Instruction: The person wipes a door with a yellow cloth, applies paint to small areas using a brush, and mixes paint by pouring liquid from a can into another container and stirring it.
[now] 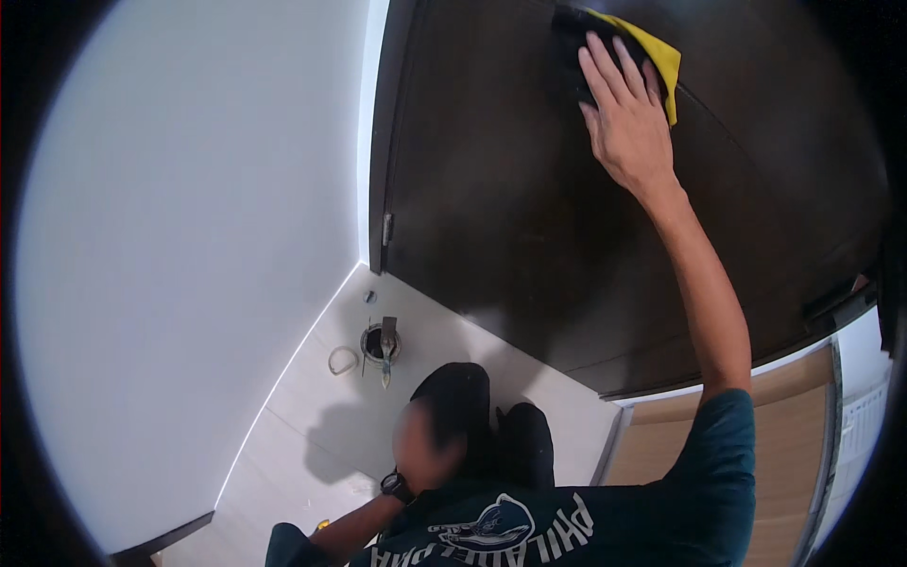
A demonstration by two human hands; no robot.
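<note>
High on the dark brown door (529, 189), my right hand (628, 123) holds a black and yellow cloth (664, 61) against the surface. Its fingers stretch flat across the black side, and a yellow edge shows to their right. My left hand (427, 452) is low in the view by my bent knee (458, 392). It is blurred, so its fingers cannot be made out. A dark watch (397, 487) is on that wrist.
On the pale tiled floor (283, 444) stands a small open can (374, 342) with a flat brush (388, 338) across its top. A pale ring (342, 360) and a small round piece (369, 297) lie nearby. A white wall (208, 236) borders the left.
</note>
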